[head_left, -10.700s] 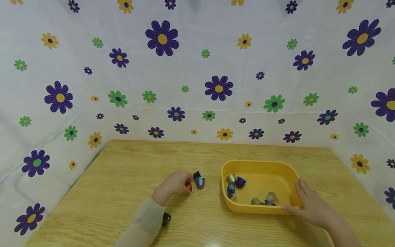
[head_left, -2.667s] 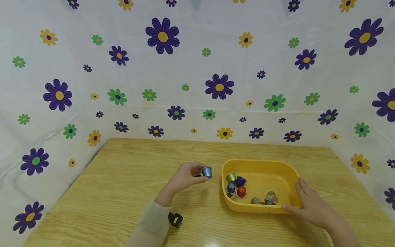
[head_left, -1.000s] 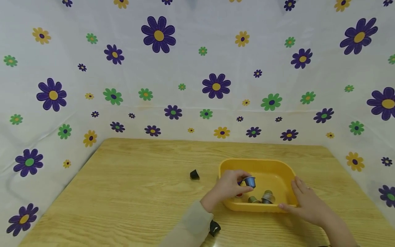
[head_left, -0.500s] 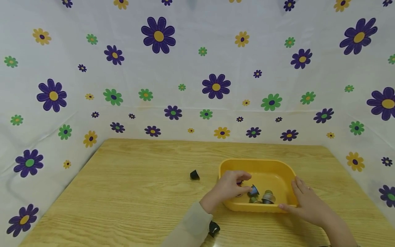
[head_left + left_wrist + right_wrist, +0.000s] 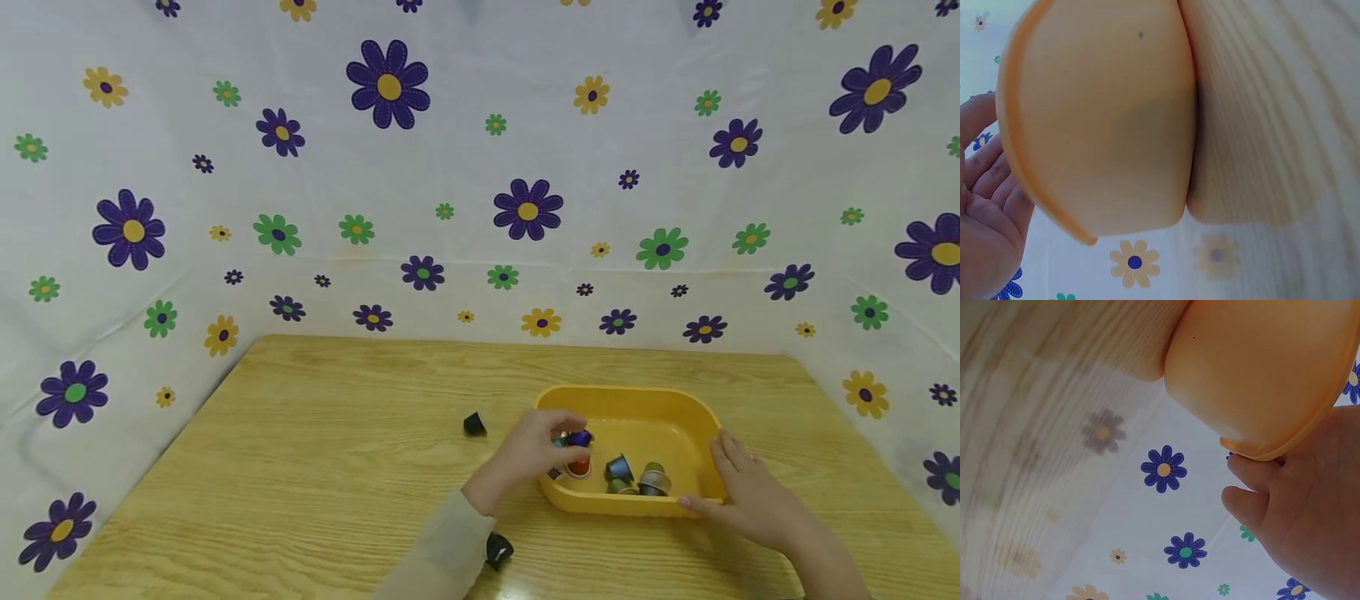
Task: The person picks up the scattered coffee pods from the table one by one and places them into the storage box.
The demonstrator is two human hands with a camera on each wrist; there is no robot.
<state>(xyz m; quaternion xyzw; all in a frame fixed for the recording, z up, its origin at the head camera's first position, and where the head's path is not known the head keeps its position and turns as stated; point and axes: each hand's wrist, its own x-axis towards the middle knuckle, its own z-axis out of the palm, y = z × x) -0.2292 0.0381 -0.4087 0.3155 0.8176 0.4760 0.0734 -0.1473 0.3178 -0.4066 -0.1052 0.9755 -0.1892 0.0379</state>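
Observation:
A yellow tray [image 5: 637, 505] holds several coffee capsules. My left hand [image 5: 528, 450] reaches over its left rim, thumb and fingers apart and nothing gripped. Near those fingertips lie a red capsule [image 5: 579, 467] and a dark blue one [image 5: 580, 437]; other capsules are partly hidden. Toward the tray's front lie a steel-blue capsule [image 5: 619, 468], a green one [image 5: 618, 486] and a silver one [image 5: 655, 481]. My right hand [image 5: 761, 500] rests on the tray's front right corner, fingers extended along the side and thumb on the front rim. In the left wrist view my left hand [image 5: 991, 206] shows past the tray wall.
One black capsule [image 5: 474, 424] lies on the wooden table [image 5: 337, 467], left of the tray. A flower-printed cloth [image 5: 450, 167] stands behind and to both sides. A black device [image 5: 498, 551] sits at my left cuff.
My left hand carried the steel-blue capsule over the tray and let it go beside the green one. It has since drawn back left, uncovering the red capsule. The right hand stays put.

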